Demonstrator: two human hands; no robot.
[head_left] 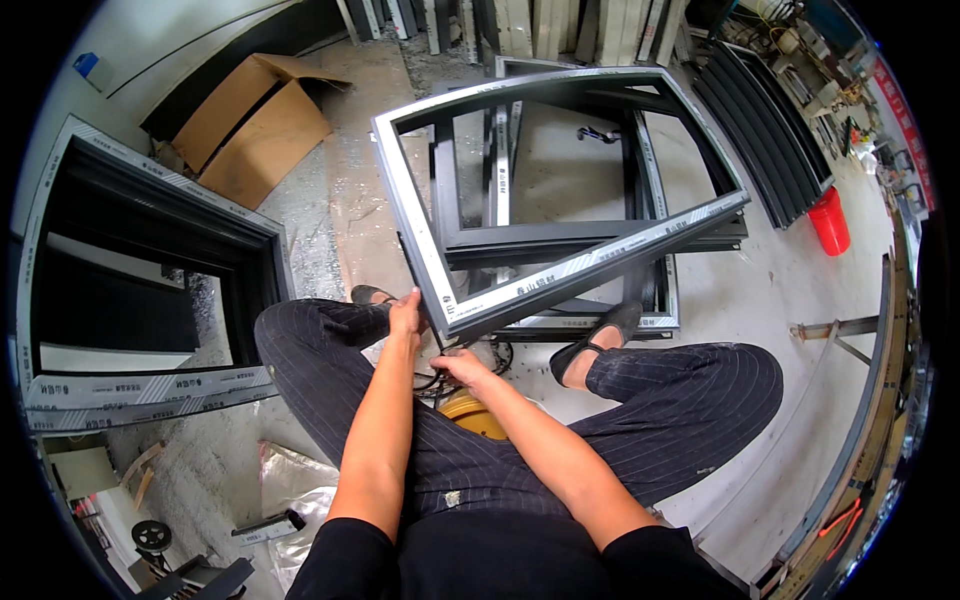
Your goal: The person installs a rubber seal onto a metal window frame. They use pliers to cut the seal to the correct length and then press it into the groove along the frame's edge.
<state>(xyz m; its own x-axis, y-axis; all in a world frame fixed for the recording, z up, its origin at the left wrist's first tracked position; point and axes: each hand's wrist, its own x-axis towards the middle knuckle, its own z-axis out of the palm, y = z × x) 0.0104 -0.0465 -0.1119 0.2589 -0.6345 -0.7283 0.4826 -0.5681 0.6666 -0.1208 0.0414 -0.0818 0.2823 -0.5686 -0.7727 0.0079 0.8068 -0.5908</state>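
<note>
A dark grey window frame (590,268) with printed protective film on its face lies tilted on top of a stack of similar frames. My left hand (405,318) is closed at the left side of its near corner, on a thin black strip that runs along the frame's outer edge. Just below that corner, my right hand (462,368) pinches the black strip (440,346), probably a rubber seal. Loose black strip or cord (432,386) lies in loops below my hands, above a yellow round object (470,412) between my legs. My fingertips are partly hidden.
More stacked frames (150,388) stand at my left, with an open cardboard box (250,130) behind them. Dark curved panels (760,130) and a red bucket (828,222) are at the far right. Upright profiles (540,28) line the back. A metal rail (868,400) runs along the right.
</note>
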